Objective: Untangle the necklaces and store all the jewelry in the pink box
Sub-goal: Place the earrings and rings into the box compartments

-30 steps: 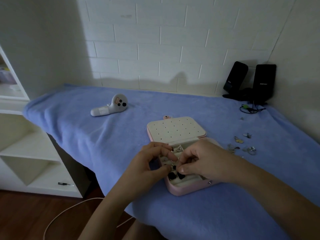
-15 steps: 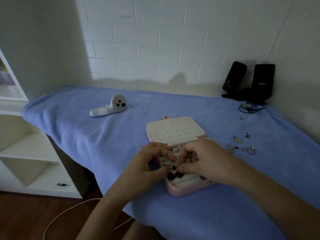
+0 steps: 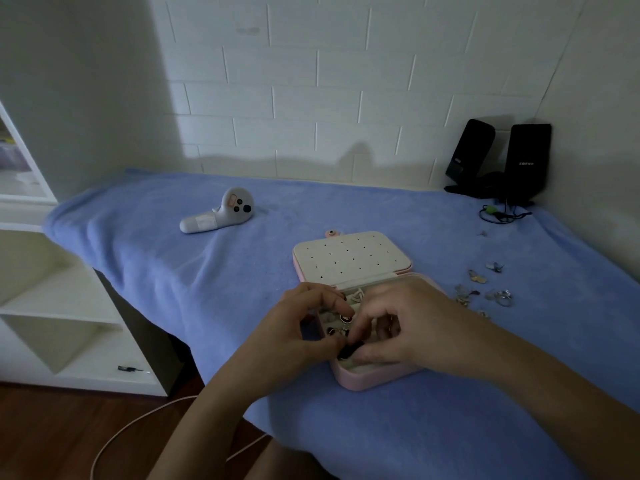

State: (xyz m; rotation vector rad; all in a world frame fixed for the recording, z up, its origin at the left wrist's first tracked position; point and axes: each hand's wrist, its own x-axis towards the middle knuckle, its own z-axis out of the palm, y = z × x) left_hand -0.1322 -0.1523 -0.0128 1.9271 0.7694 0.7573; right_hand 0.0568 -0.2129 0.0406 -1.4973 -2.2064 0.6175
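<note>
Over the box (image 3: 349, 381), left hand (image 3: 294, 327) and right hand (image 3: 408, 327) moved nearer, pinching a dark piece (image 3: 346, 351) in; jewelry (image 3: 485, 292) waits.

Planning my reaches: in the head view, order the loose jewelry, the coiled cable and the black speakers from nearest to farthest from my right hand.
From the right hand:
1. Loose jewelry, just to its right.
2. Coiled cable, farther back on the right.
3. Black speakers, far right corner.
</note>
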